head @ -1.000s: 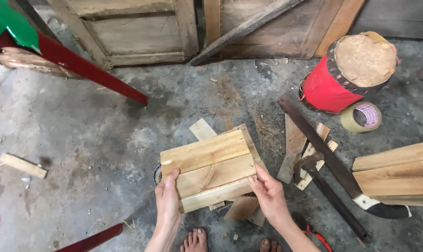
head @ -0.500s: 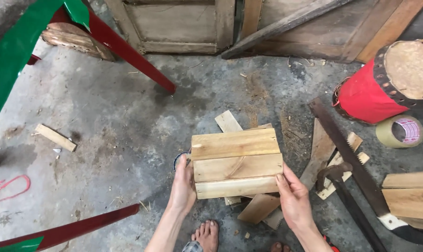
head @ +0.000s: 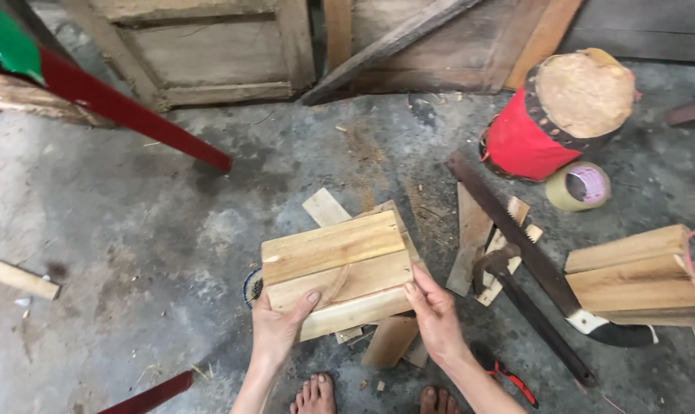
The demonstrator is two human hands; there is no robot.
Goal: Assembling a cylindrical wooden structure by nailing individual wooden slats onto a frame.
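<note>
1. While two bare feet point(head: 317, 391) stand on the grey concrete floor point(head: 133, 230), both hands hold up a small wooden panel point(head: 336, 268) made of three pale boards set side by side
2. The left hand point(head: 280, 322) grips the panel's near left corner, with the thumb on top and the fingers hidden underneath
3. The right hand point(head: 437, 314) grips the near right corner, and its fingers curl over the edge of the wood
4. The panel sits in the middle of the view, above the floor, tilted a little, and a few loose wood scraps point(head: 390, 341) lie under it
5. Just right of the panel a long dark saw point(head: 516, 234) lies on the floor, and a hammer point(head: 531, 314) lies beside it
6. Farther right there is another stack of boards point(head: 639, 276), well apart from the hands
7. A red drum-shaped stool point(head: 550, 123) lies on its side near the top right, and a roll of tape point(head: 577, 186) rests just beside it
8. A red bar point(head: 133, 115) slants across the top left, and a small wood block point(head: 18, 277) lies at the left edge
9. Old wooden frames point(head: 209, 54) lean along the back
</note>
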